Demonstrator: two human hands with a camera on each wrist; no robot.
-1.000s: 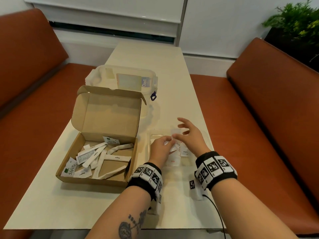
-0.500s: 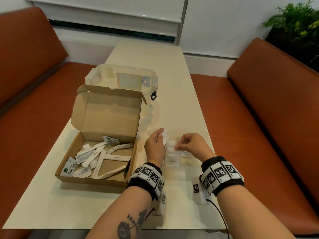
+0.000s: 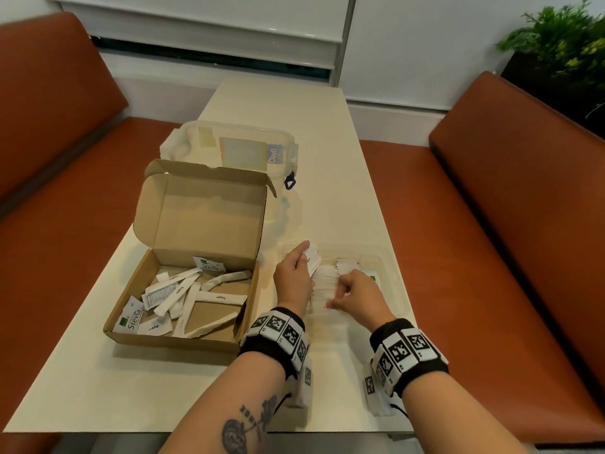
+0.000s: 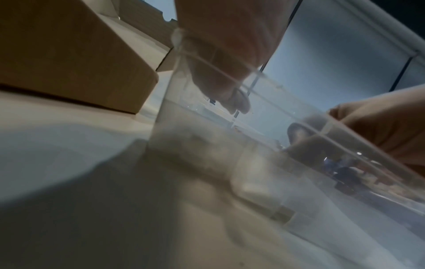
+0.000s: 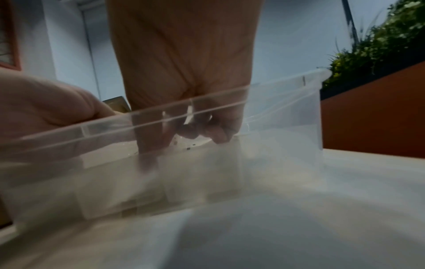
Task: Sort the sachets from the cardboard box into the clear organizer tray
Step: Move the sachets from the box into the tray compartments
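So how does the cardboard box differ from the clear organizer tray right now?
The cardboard box is opaque brown with a raised lid; the clear organizer tray is see-through and has no lid on it. The box's sachets lie loose and jumbled; the tray's stand packed in rows. Both hands, left hand and right hand, work in the tray, none in the box. Both sit on the table.

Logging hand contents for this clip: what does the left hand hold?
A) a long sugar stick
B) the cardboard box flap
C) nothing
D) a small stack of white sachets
D: the left hand grips a small stack of white sachets above the clear organizer tray.
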